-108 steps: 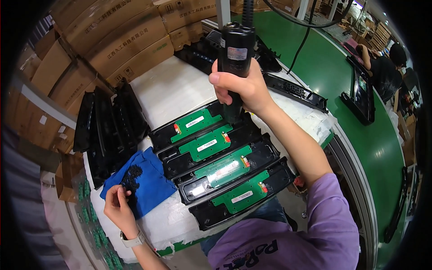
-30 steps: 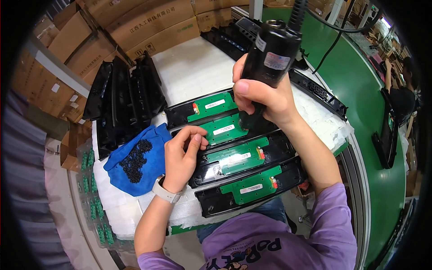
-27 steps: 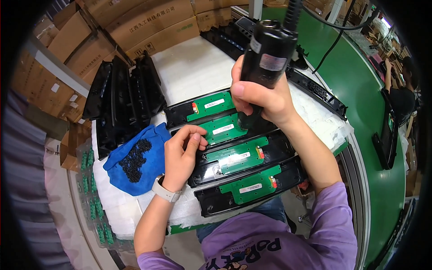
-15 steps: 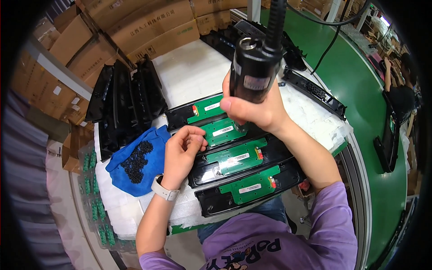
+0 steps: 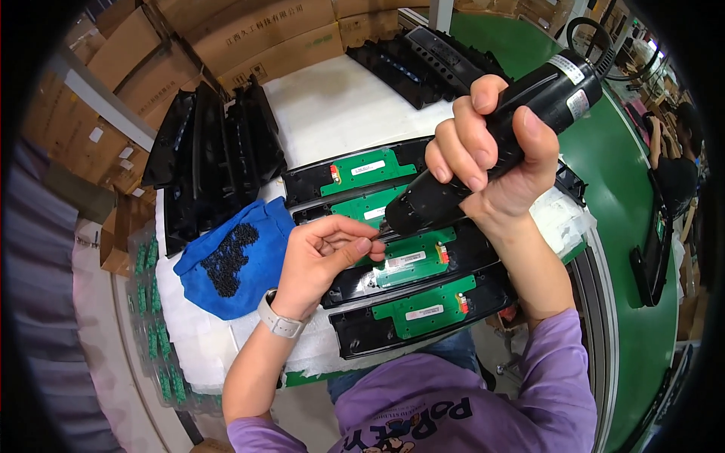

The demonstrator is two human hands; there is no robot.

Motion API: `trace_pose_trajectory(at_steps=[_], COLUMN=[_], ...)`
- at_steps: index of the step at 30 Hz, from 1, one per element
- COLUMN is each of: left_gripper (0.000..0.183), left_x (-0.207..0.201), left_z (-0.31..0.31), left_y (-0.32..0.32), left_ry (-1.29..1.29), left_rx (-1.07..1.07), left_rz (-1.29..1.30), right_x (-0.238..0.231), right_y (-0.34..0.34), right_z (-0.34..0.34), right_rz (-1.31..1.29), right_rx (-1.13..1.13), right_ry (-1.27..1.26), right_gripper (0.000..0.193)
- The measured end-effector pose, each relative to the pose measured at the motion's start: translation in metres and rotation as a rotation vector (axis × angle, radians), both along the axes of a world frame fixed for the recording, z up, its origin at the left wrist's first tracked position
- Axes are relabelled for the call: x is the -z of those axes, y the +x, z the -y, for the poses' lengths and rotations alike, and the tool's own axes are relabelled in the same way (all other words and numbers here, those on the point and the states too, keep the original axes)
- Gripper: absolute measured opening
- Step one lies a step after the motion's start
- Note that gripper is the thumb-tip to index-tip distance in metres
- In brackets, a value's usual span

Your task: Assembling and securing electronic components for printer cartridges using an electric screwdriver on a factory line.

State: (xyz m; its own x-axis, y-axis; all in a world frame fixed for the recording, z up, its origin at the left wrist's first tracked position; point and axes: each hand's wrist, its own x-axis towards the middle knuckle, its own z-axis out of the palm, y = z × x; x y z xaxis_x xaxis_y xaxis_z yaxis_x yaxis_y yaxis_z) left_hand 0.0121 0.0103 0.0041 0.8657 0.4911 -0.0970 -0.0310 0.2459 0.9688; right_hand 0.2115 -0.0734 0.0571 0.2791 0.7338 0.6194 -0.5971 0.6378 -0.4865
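Right hand [image 5: 504,155] wrapped around a tilted black power screwdriver [image 5: 432,199], its tip beside the fingertips of the left hand [image 5: 319,253].
Left thumb and forefinger stand narrow, almost meeting; whether they pinch anything, I cannot tell. Below and around them, green circuit boards [image 5: 424,307] sit in black panels [image 5: 362,334]; to their left, a blue cloth [image 5: 260,291] bears small black pieces [image 5: 225,260].

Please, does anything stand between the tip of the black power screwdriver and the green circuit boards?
Yes: the left hand's fingers are right at the tip of the black power screwdriver, over the green circuit boards. I see nothing else in between; whether they pinch a small part is unclear.
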Motion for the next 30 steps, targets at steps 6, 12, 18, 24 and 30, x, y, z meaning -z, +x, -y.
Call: trace_pose_trajectory(at_steps=[6,12,18,24,30], left_gripper=[0.014,0.029,0.045,0.026,0.017], left_x=[0.002,0.002,-0.008,0.007,0.01], left_z=[0.0,0.0,0.01,0.015,0.014], left_y=[0.001,-0.001,0.003,0.007,0.007], left_ry=[0.033,-0.047,1.164,1.325,1.21], left_rx=[-0.03,-0.016,0.1,0.16,0.147], left_rz=[-0.005,0.006,0.005,0.02,-0.012], right_x=[0.004,0.0,-0.009,-0.003,-0.003], right_y=[-0.001,-0.007,0.004,-0.004,-0.004], right_z=[0.0,0.001,0.006,0.004,0.003], right_rz=[0.04,-0.109,0.183,0.491,0.492], right_rx=[-0.005,0.053,0.05,0.18,0.167], right_ry=[-0.025,-0.116,-0.362,-0.484,-0.497], right_gripper=[0.027,0.023,0.019,0.027,0.027])
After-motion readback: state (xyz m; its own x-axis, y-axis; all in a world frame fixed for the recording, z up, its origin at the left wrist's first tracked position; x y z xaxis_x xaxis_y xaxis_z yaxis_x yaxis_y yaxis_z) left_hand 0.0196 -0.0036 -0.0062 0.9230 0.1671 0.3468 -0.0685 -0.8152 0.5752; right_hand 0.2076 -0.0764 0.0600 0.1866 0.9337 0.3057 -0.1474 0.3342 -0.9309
